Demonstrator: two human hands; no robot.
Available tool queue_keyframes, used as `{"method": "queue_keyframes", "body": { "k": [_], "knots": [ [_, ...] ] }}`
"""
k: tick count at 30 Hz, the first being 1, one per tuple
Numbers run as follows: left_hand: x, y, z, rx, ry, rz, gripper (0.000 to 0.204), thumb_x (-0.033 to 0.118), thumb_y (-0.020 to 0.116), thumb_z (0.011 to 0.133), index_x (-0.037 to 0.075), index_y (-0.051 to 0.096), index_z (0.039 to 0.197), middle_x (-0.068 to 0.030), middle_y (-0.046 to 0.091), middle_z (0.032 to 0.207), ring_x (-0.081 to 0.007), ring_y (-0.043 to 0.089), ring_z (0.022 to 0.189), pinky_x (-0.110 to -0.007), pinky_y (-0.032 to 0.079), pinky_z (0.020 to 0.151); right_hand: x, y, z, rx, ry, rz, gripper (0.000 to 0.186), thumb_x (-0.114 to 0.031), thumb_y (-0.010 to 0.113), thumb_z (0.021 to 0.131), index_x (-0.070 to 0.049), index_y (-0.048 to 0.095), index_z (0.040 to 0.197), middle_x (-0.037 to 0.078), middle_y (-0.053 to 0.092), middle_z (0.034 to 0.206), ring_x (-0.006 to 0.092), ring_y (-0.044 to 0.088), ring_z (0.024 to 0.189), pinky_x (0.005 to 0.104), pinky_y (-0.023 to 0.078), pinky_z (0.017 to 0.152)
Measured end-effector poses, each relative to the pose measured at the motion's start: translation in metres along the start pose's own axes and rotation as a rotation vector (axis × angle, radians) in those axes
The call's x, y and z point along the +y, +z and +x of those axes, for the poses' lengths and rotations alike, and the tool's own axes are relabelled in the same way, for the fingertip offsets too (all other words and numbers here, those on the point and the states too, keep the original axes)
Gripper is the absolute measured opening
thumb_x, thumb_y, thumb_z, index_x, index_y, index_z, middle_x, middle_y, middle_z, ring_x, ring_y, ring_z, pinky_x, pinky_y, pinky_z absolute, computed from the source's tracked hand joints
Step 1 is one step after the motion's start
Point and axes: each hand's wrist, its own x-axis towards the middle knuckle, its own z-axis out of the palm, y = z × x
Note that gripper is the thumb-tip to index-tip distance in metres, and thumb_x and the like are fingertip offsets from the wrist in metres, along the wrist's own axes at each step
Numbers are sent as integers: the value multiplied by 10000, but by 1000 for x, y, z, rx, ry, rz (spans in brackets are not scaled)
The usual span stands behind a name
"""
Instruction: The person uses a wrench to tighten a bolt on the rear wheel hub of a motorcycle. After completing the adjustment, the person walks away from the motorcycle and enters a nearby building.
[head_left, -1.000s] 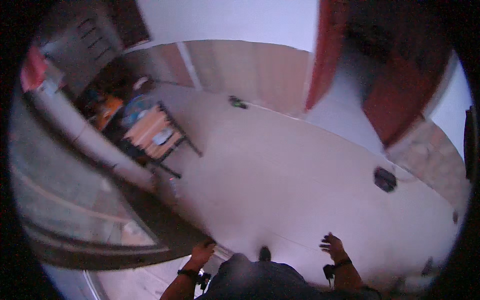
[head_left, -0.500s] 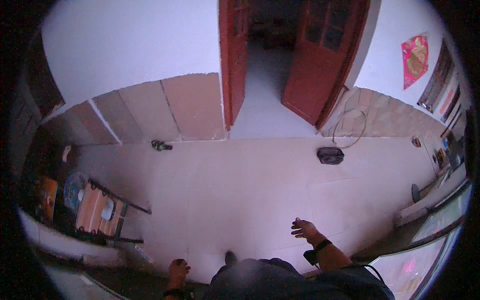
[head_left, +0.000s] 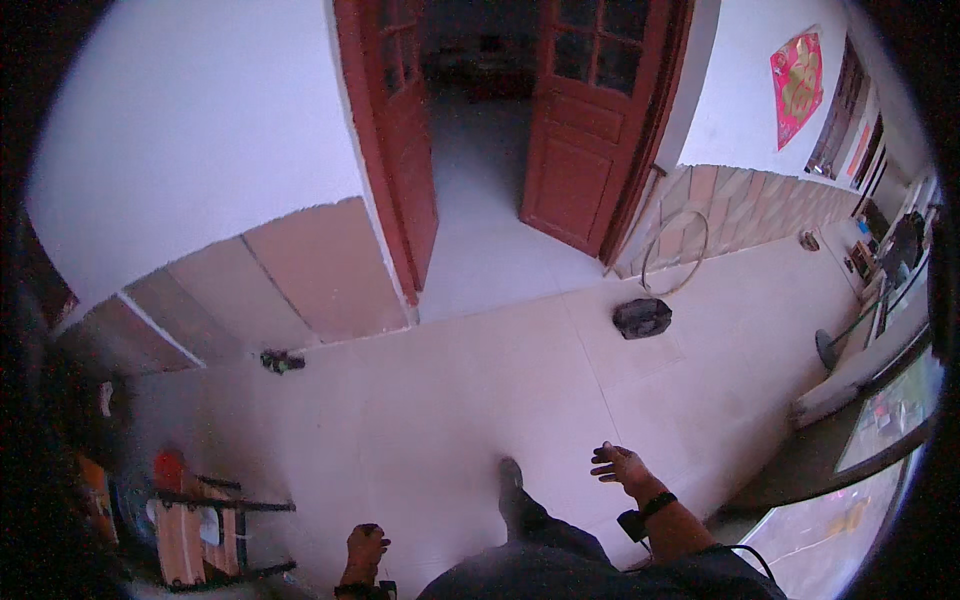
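Observation:
My left hand [head_left: 367, 548] hangs low in front of me, its fingers loosely curled and slightly apart, with nothing seen in it. Farther to the right, my right hand [head_left: 620, 467] is held out over the floor [head_left: 440, 420], fingers apart and empty. A dark band with a small box [head_left: 632, 522] is on the right wrist, and a cable runs along that forearm. Neither hand touches anything. One dark shoe [head_left: 511, 474] shows ahead of my body.
Red double doors [head_left: 575, 150] stand ajar ahead. Right of them, a black bag-like object [head_left: 642, 318] lies by a thin hoop [head_left: 648, 250] leaning on the wall. A small dark object [head_left: 282, 361] sits at the left wall. A wooden-slatted chair [head_left: 180, 540] stands near left; a ledge [head_left: 830, 395] runs along the right.
My view has turned and come nearer the doorway. One leg has swung forward. The bag-like object and the chair sit lower or more to the left in view; both hands stay empty.

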Motion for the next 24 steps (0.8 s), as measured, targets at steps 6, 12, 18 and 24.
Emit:
{"method": "queue_keyframes", "body": {
  "k": [6, 12, 18, 24],
  "knots": [
    [136, 68, 75, -73, -33, -210, 322, 143, 590, 916, -22, 520, 1183, -129, 625, 982, -235, 685, 774, -317, 527, 581, -127, -9, 107, -73, -100, 34, 587, -518, 493, 970, -1, 571, 1236, 136, 650, 1134, 249, 664, 968, 374, 526, 813],
    [253, 152, 144, -28, 115, 33, 292, 136, 576, 928, -25, 524, 1165, -125, 627, 980, -231, 692, 775, -316, 535, 592, -246, -5, 196, -163, -248, 49, 572, -508, 516, 964, -18, 570, 1254, 126, 645, 1169, 251, 652, 1006, 388, 506, 851],
    [342, 206, 271, -77, 135, 67, 228, 142, 621, 903, -7, 557, 1063, -135, 646, 944, -246, 689, 742, -334, 538, 572, -356, 20, 278, -242, -310, 34, 522, -452, 501, 989, -16, 576, 1266, 123, 640, 1195, 247, 647, 1020, 381, 503, 879],
    [509, 323, 418, -189, 124, -73, 257, 135, 616, 892, 18, 551, 1111, -95, 614, 914, -207, 649, 696, -314, 519, 569, -486, 39, 377, -278, -372, -79, 490, -416, 487, 1003, -17, 573, 1273, 113, 641, 1200, 234, 631, 1051, 374, 489, 906]
  ]
}}
